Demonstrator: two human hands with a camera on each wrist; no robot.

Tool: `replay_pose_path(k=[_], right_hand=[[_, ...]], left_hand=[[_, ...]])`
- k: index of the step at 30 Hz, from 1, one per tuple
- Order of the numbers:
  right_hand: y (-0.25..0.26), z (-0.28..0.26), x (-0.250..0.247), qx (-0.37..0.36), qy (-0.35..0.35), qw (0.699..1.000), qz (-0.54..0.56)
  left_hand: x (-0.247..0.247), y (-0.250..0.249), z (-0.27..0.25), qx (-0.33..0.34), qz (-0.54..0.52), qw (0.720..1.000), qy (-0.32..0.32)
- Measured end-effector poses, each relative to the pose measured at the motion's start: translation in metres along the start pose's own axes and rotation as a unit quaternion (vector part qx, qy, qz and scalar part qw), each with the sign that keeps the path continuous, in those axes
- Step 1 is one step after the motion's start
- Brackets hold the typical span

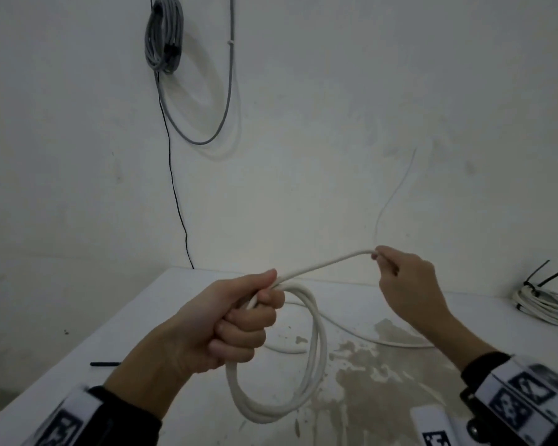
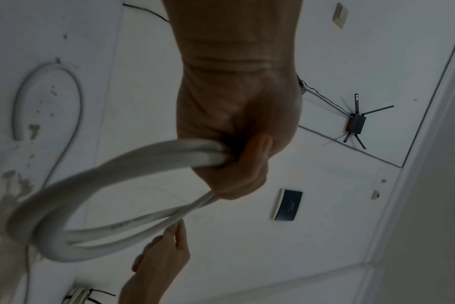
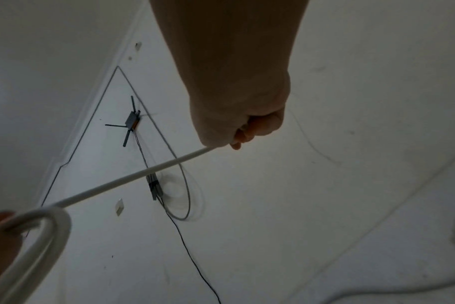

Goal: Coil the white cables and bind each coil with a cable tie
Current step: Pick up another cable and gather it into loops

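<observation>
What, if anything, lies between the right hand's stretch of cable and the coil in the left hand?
Nothing visible. The white cable runs free through the air from the right hand to the coil gripped by the left hand.

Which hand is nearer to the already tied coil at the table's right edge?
Right. The right hand holds cable just left of the tied coil; the left hand grips the loops farther left, near the table's middle.

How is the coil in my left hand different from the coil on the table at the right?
The coil in the left hand hangs in the air; the coil on the table lies flat. The held coil is unbound, with one strand running to the right hand; the table coil is bound with black ties. Both are white cable.
</observation>
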State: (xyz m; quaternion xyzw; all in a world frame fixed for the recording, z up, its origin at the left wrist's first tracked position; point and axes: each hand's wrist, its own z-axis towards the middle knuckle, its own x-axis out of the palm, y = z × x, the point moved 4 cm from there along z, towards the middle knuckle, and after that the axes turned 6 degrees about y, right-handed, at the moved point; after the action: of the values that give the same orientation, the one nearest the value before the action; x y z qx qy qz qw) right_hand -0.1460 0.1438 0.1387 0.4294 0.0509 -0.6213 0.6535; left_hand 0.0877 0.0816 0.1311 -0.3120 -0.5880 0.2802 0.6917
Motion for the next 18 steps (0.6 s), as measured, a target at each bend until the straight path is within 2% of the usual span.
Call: replay_pose_path(k=[5,9,18], right_hand=[[0.001,0.018,-0.011,-0.005,-0.002,1.000,-0.002],[-0.007,0.020,-0.008,0.016,0.035,0.999,-0.021],[-0.026,0.022,-0.003,0.048,0.035,0.998,-0.031]], left_hand=[[0.004,0.004,0.004,-0.004,0.032,0.999,0.029],[0.005,0.005,0.004,-0.005,0.042,0.998,0.055],[0.002,0.012,0.010,0.028,0.061,0.995,0.070]])
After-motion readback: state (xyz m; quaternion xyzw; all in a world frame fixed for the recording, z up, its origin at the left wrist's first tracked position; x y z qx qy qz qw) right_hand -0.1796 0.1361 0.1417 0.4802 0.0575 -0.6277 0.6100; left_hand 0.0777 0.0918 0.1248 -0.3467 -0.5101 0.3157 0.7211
